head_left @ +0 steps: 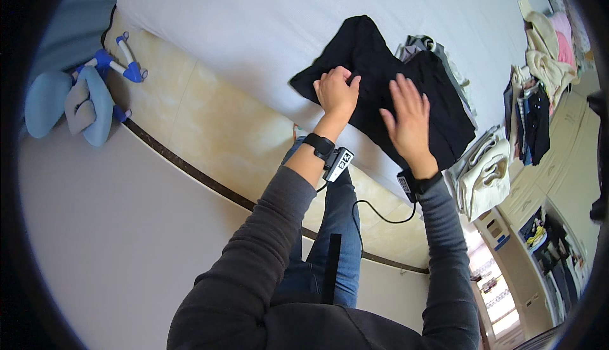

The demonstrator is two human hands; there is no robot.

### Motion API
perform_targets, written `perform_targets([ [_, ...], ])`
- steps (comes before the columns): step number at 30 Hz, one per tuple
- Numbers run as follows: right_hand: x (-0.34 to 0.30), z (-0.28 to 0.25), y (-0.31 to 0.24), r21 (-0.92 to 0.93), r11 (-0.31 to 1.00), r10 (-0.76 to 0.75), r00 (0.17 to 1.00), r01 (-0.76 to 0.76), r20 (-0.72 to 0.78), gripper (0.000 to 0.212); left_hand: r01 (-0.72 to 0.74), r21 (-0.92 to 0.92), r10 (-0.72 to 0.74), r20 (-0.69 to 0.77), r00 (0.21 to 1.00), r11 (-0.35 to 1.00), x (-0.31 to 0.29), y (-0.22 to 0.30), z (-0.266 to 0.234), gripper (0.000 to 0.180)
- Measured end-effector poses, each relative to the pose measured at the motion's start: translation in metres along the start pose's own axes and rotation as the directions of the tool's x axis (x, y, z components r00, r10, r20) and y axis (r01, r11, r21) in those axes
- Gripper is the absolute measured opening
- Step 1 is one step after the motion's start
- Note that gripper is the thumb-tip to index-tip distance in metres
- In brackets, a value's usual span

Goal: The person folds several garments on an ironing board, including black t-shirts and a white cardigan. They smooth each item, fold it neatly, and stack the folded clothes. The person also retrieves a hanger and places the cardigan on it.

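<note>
There was the black garment (pixel 387 77), spread near the near edge of the white bed (pixel 254 20), right of centre in the upper half of the frame. Its long axis ran on a diagonal, from a narrower end pointing toward the top centre down to a broader end at the right, just above the pale folded pile (pixel 485 179). The left hand (pixel 336 91) sat curled on the cloth's left flap, fingers bent and bunched onto the fabric, though whether they actually pinched a fold could not be told. The right hand (pixel 409 122) lay flat on the middle of the garment, fingers spread wide and pressing down. By the look of it, this was the smoothing-and-folding stage: one hand anchoring, the other gathering the side flap. The next move would likely call for lifting that left flap across the middle while the flat palm kept the body from sliding.

Behind the black cloth, a grey garment (pixel 431 45) peeked out at its upper right edge. Further right, dark clothes (pixel 530 122) and a cream and pink heap (pixel 549 45) lined the right rim of the frame. Both wrists wore small strapped devices with a cable (pixel 380 213) hanging between them. At the upper left, a blue child's scooter (pixel 120 64) stood on the floor.
</note>
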State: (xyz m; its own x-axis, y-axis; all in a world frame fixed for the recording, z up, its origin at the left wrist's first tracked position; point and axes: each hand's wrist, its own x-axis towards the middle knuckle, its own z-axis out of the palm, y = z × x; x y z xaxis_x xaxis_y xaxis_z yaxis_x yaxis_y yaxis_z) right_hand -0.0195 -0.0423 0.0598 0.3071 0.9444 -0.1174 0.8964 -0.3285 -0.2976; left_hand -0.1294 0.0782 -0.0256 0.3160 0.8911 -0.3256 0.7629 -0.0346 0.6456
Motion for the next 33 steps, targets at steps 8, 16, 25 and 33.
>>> perform_targets([
  [8, 0.105, 0.007, 0.035, 0.212, 0.977, 0.007, 0.995, -0.028, 0.102, 0.039, 0.075, -0.063, -0.094, -0.416, 0.904, 0.995, -0.02, -0.065, -0.028, 0.049],
  [16, 0.211, 0.056, 0.037, 0.163, 0.982, 0.046, 0.959, -0.094, 0.279, 0.04, 0.364, -0.695, -0.394, 0.126, 0.91, 0.62, -0.017, -0.081, -0.061, 0.024],
  [25, 0.023, -0.112, 0.104, 0.675, 0.736, -0.086, 0.996, 0.046, 0.025, 0.037, -0.518, -0.52, 0.661, 0.127, 0.739, 0.679, -0.165, 0.047, -0.067, 0.027],
  [33, -0.15, -0.061, 0.21, 0.647, 0.696, 0.489, 0.865, -0.312, -0.109, 0.012, -0.694, -0.459, 0.793, 0.545, 0.273, 0.554, -0.229, 0.071, 0.069, 0.023],
])
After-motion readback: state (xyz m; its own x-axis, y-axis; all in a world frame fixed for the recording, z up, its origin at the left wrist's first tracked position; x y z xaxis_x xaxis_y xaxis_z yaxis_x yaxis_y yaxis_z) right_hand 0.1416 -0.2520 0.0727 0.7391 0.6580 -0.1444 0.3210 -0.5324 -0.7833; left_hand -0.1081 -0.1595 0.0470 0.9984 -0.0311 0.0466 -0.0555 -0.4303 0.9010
